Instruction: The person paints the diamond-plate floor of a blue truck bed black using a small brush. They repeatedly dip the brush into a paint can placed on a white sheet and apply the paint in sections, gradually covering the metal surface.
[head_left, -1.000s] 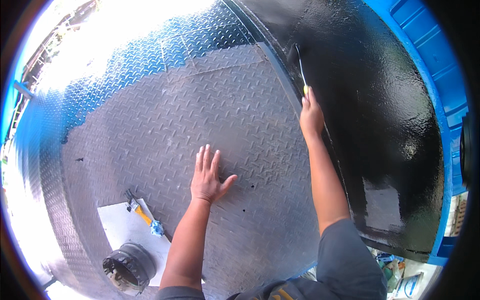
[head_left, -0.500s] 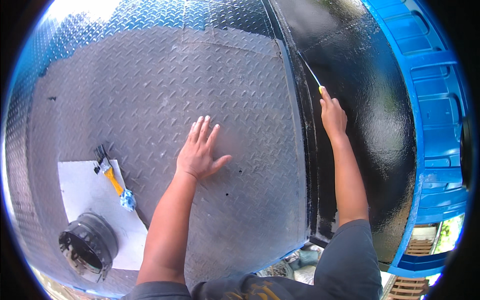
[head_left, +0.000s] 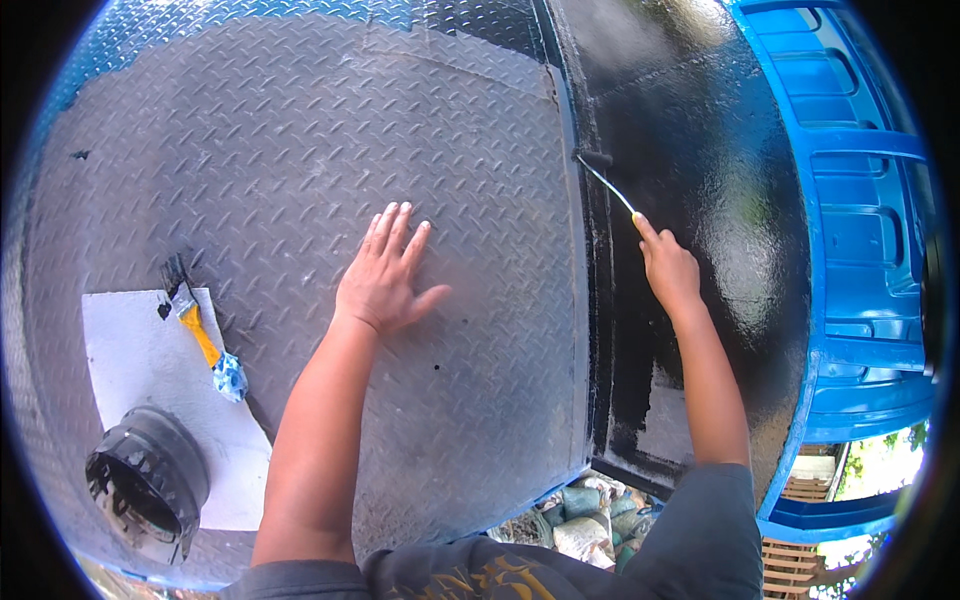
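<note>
My right hand [head_left: 670, 272] is closed around the yellow handle of a small paint roller [head_left: 597, 159]. The roller's black head rests against the inner edge of the black-painted side panel [head_left: 715, 140], beside its seam with the floor. Wet paint shines over much of that panel, and a grey patch shows near my right forearm. On the grey diamond-plate floor [head_left: 480, 210], my left hand [head_left: 388, 275] lies flat with fingers spread, holding nothing.
To the left, a paintbrush [head_left: 203, 338] with a yellow handle lies on a white sheet [head_left: 125, 345]. A paint-smeared black container [head_left: 165, 455] stands on the sheet's near edge. Blue ribbed metal [head_left: 860, 230] borders the right side. Several sacks [head_left: 585, 525] lie below the floor's near edge.
My right hand and the roller have come nearer to me along the seam, and the roller head now shows clearly. My left hand stays flat on the floor. The whole view has shifted slightly.
</note>
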